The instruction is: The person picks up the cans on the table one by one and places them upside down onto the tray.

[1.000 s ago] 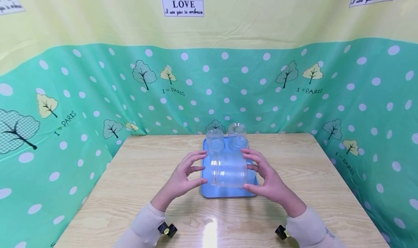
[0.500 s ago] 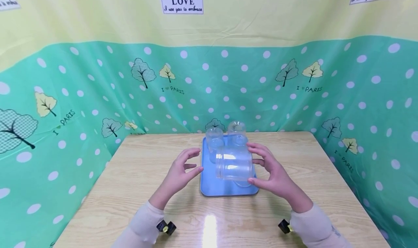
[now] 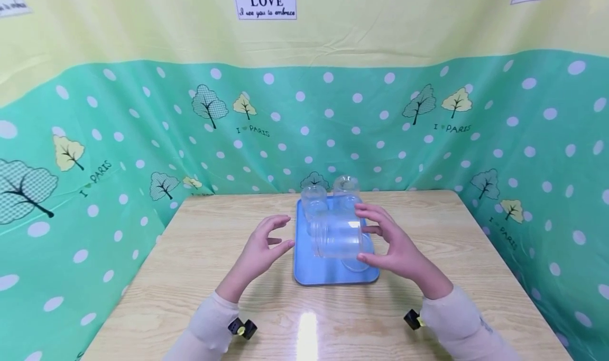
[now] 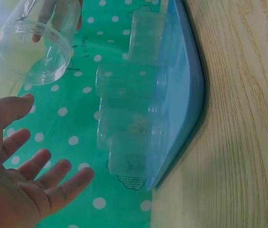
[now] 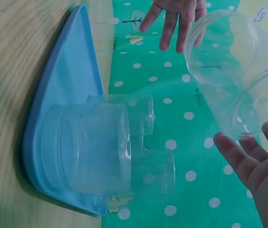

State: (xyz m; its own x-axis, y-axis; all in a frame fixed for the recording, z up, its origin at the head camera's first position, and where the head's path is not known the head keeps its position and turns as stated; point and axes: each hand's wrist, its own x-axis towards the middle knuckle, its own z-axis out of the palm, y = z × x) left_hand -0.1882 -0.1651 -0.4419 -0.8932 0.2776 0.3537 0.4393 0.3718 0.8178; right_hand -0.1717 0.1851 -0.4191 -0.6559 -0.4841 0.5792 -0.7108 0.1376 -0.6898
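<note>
A clear, wide-mouthed jar (image 3: 337, 239) lies sideways in the air above the blue tray (image 3: 314, 274). My right hand (image 3: 395, 247) grips it by the bottom end, thumb below and fingers above. The jar's ridged, uncovered mouth faces left, towards my left hand (image 3: 260, 251). That hand holds nothing; its fingers are spread and relaxed, a gap apart from the rim. In the right wrist view another clear jar (image 5: 93, 147) stands mouth-end down on the tray, close to the camera.
Several more clear jars stand upside down on the tray, including one at the back left (image 3: 314, 194) and one at the back right (image 3: 345, 185). The tray rests on a wooden table (image 3: 228, 213). A green dotted cloth (image 3: 285, 139) hangs behind and on both sides.
My right hand has raised the jar slightly. The left hand has drawn a little to the left, widening its gap from the jar's mouth.
</note>
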